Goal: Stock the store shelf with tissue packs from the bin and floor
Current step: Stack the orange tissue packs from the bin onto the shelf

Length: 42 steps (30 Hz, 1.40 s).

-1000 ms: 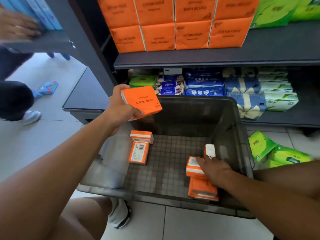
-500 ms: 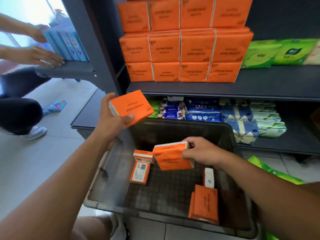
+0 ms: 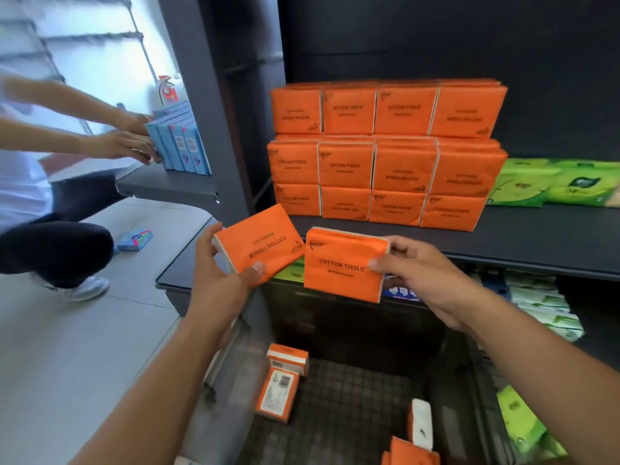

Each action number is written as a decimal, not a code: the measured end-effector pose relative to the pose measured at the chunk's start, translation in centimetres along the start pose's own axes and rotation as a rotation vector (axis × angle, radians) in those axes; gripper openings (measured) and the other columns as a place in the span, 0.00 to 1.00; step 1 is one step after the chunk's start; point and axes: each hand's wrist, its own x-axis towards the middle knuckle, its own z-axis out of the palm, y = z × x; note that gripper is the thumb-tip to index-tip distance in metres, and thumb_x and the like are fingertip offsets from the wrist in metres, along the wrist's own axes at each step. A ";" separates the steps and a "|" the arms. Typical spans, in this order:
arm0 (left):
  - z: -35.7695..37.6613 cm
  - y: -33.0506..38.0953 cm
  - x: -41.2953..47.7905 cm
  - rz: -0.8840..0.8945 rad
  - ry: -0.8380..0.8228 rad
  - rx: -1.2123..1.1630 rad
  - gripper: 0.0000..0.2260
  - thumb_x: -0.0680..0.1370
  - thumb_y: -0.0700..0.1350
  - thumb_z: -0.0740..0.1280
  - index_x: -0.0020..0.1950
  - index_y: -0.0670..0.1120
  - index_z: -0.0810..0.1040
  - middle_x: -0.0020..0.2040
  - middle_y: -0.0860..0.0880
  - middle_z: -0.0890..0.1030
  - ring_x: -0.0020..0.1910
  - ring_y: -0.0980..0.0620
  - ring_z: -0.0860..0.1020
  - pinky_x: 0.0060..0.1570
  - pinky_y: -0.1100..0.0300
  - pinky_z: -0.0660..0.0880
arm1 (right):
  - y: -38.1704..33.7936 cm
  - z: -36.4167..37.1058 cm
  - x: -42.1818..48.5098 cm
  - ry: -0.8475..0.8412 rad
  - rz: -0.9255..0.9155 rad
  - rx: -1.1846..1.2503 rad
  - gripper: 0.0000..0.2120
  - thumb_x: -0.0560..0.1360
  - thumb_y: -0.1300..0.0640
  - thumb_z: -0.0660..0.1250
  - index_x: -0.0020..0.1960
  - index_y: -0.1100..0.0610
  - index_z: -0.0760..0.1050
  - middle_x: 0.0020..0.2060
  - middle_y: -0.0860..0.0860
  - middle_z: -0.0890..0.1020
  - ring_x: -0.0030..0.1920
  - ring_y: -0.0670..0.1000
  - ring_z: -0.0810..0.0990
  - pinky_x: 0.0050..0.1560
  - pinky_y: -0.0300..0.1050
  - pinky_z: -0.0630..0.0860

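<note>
Dark shelving is filling the background, and its shelf [image 3: 536, 236] is carrying an orange stack [image 3: 385, 156] three rows high. Just in front of that stack, below its bottom row, the left hand [image 3: 214, 280] is gripping a tilted tissue pack [image 3: 258, 245], with the thumb pressing the printed face and the fingers curling round the left edge. Beside it, also below the stack, the right hand [image 3: 426, 273] is pinching a second pack [image 3: 342, 263] upright by its right end, thumb in front and fingers behind. The inner corners of the two packs are nearly touching. Well below the stack, the bin [image 3: 335, 323] is holding loose packs [image 3: 278, 391]. Green packs [image 3: 550, 182] are lying right of the stack.

Each pack is looking light, soft and film-wrapped, so probably a little slick. Gripping across a short end, thumb opposing fingers and squeezing gently, is seeming the safest hold for sliding it onto the stack.
</note>
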 end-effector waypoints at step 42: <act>11.3 10.4 27.8 0.285 0.016 0.325 0.37 0.76 0.31 0.64 0.76 0.57 0.53 0.61 0.50 0.70 0.48 0.60 0.74 0.37 0.65 0.73 | -6.9 -6.3 13.8 0.072 -0.392 0.250 0.13 0.81 0.51 0.64 0.62 0.37 0.76 0.53 0.52 0.84 0.53 0.52 0.84 0.58 0.57 0.80</act>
